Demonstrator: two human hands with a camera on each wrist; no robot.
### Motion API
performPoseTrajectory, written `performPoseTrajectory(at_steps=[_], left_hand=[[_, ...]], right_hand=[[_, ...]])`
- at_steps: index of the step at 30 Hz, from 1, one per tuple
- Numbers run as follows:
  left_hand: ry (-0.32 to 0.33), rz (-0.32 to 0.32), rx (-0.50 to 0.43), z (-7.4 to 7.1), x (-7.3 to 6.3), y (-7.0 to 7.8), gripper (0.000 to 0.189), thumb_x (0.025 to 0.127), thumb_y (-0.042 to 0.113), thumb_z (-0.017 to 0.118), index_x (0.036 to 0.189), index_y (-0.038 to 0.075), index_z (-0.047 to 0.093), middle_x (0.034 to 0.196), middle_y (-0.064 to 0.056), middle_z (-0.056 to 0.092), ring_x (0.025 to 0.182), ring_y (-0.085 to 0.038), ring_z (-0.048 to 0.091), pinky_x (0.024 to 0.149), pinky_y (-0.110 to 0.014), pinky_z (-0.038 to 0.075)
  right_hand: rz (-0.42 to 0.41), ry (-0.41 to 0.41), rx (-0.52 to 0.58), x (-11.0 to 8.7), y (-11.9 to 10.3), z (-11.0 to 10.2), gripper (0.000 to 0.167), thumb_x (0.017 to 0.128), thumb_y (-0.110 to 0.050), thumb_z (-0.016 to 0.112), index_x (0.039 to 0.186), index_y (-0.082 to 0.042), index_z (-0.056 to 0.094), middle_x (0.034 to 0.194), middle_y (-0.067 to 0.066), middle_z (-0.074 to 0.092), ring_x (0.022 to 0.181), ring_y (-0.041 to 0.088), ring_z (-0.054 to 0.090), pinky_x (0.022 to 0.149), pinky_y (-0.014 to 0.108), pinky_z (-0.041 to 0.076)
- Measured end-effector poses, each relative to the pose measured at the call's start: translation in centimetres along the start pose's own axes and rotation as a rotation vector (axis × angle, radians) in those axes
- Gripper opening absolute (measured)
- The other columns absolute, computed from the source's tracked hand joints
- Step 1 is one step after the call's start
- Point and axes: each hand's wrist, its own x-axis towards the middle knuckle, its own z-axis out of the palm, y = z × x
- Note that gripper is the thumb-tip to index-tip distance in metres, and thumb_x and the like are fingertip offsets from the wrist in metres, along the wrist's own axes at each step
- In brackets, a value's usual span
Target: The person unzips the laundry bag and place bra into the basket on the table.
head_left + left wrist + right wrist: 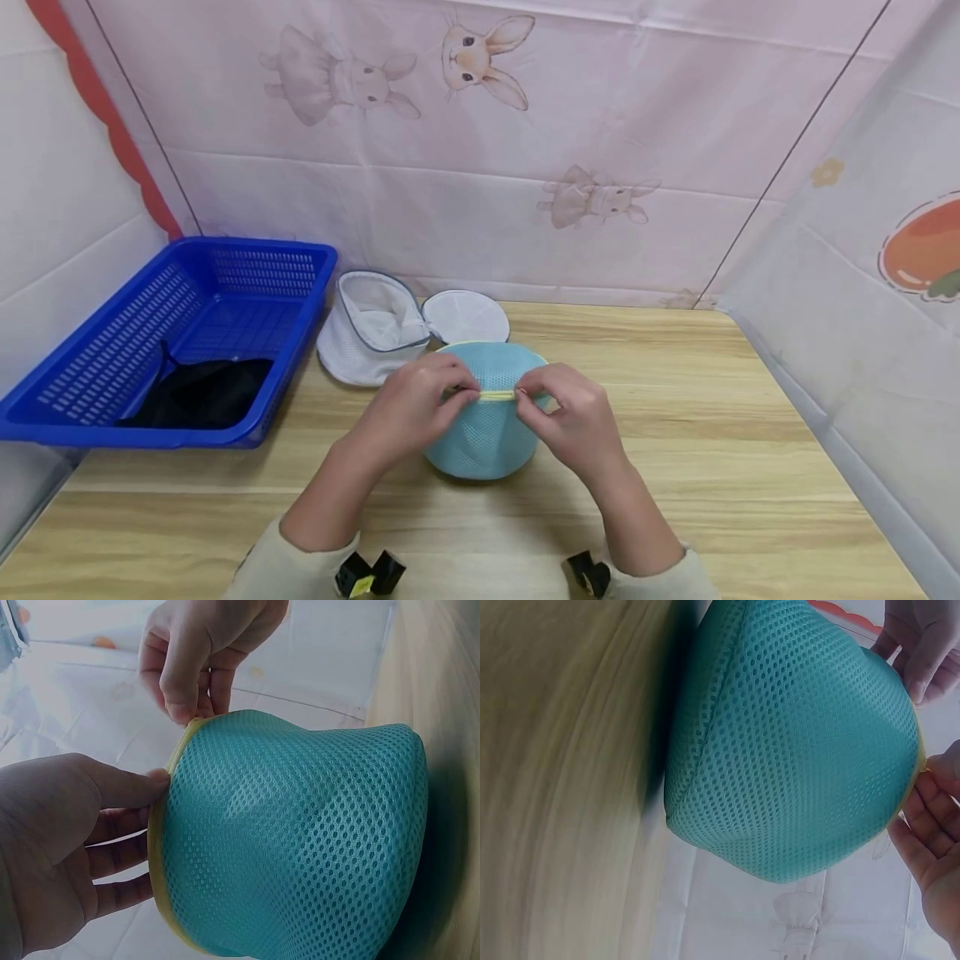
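Note:
A turquoise mesh laundry bag [483,442] with a yellow zipper edge [497,396] stands on the table in front of me. My left hand [420,404] pinches that yellow edge between thumb and fingers on its left side. A short way to the right, my right hand [573,412] pinches the same edge with thumb and forefinger. In the left wrist view the mesh side [292,832] bulges below both hands. The right wrist view shows the right fingertips [922,771] at the yellow rim; the bag's inside is hidden.
Behind and left of the bag sits a white mesh bag [360,354], its round lid [468,317] folded open. A blue plastic basket [300,333] at the left holds a black fabric item [206,396]. Printed cloth walls [480,150] enclose the wooden table [712,467].

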Motion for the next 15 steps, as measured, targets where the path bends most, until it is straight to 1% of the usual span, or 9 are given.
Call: performPoseTrajectory(at_steps=[5,8,11,15], left_hand=[[-0.017,-0.016,-0.006,-0.06,0.03,-0.06,0.005,0.085,0.014,0.077,0.087,0.017,0.075,0.087,0.008,0.068,0.084,-0.007,0.061,0.074,-0.027,0.053],[-0.015,-0.018,-0.002,-0.07,0.02,-0.01,0.004,0.085,0.015,0.078,0.087,0.017,0.075,0.087,0.009,0.068,0.083,-0.007,0.061,0.073,-0.026,0.053],[0.001,0.006,0.009,0.13,0.03,0.08,0.004,0.084,0.015,0.079,0.086,0.016,0.075,0.086,0.008,0.068,0.082,-0.007,0.061,0.072,-0.025,0.053],[0.018,0.070,0.011,0.67,0.08,0.41,0.003,0.084,0.016,0.079,0.086,0.015,0.076,0.086,0.007,0.067,0.082,-0.008,0.061,0.073,-0.024,0.053]], right_hand=[[-0.001,0.001,0.002,-0.02,0.05,0.05,0.011,0.078,0.001,0.067,0.079,-0.009,0.070,0.079,0.001,0.071,0.072,0.011,0.065,0.069,0.021,0.054],[0.003,-0.002,-0.005,-0.08,0.04,0.12,0.011,0.078,0.001,0.067,0.079,-0.009,0.070,0.078,0.000,0.071,0.073,0.010,0.065,0.070,0.020,0.054],[-0.006,0.005,-0.005,-0.12,0.02,0.27,0.012,0.077,0.003,0.068,0.079,-0.009,0.070,0.078,0.001,0.071,0.072,0.010,0.065,0.070,0.019,0.054],[-0.049,0.009,0.004,-0.17,-0.15,0.69,0.014,0.075,0.004,0.070,0.079,-0.009,0.070,0.078,0.001,0.070,0.073,0.011,0.065,0.070,0.020,0.055]])
